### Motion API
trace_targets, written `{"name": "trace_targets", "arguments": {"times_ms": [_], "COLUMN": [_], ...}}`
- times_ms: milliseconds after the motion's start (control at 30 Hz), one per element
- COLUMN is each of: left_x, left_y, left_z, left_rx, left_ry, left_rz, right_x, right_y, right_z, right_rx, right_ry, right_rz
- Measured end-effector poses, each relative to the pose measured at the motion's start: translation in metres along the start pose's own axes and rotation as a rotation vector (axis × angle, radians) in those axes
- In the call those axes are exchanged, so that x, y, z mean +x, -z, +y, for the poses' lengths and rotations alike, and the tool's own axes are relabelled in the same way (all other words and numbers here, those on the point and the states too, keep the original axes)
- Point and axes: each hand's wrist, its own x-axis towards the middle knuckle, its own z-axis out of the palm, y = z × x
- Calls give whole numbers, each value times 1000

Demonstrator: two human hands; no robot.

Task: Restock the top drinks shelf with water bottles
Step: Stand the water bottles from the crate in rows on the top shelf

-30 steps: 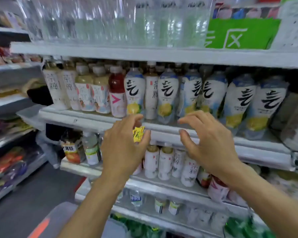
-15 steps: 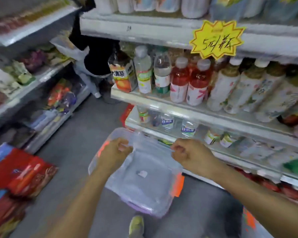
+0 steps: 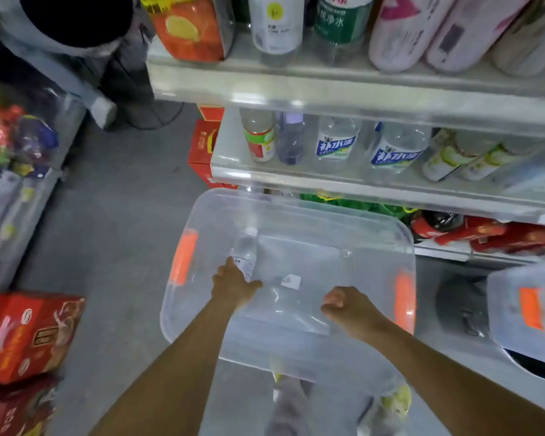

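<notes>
While both arms reach down into the clear plastic bin [image 3: 296, 215] on the floor, the left hand [image 3: 233, 286] has its fingers wrapped round the lower body of a water bottle [image 3: 245, 251]; the bottle lies inside the bin, cap pointing toward 12 o'clock. Right hand [image 3: 346, 306], at about 3 o'clock from the left, is curled into a loose fist low in the bin. Cannot tell whether it holds anything; clear plastic and blur hide what lies under it.

Bin contents: only one bottle plainly seen. Rest of the bin floor looks bare apart from a small white tag [image 3: 290, 281].

Shelving: lower drinks shelves [image 3: 328, 180] at 12 to 2 o'clock carry assorted bottles. Top shelf is out of view, so its fill cannot be read.

Judgement: a pick is under way, with lift and placement on the top shelf yet to come. With so little visible in the bin, stock looks nearly used up, suggesting a late stage.
</notes>
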Motion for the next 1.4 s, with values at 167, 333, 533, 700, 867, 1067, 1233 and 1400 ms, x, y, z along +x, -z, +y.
{"name": "trace_targets", "arguments": {"times_ms": [167,333,533,700,867,1067,1233,1400], "left_x": [34,46,8,-63,-145,-248,-301,-321], "left_y": [-24,-19,1,1,-13,-69,-160,-264], "left_z": [-9,-20,7,44,97,184,245,298], "left_rx": [156,137,-408,-552,-686,-732,-783,-697], "left_ry": [0,-75,26,-100,-222,-397,-386,-311], "left_rz": [1,33,-127,-167,-126,-45,-90,-176], "right_x": [27,35,23,-6,-55,-113,-133,-127], "right_y": [-16,-23,-8,23,79,162,217,272], "right_z": [10,17,9,5,23,122,240,359], "right_rx": [18,96,228,321,355,434,317,178], "right_ry": [-93,-176,-115,2,242,340,253,5], "right_rz": [41,60,71,108,213,336,387,402]}}
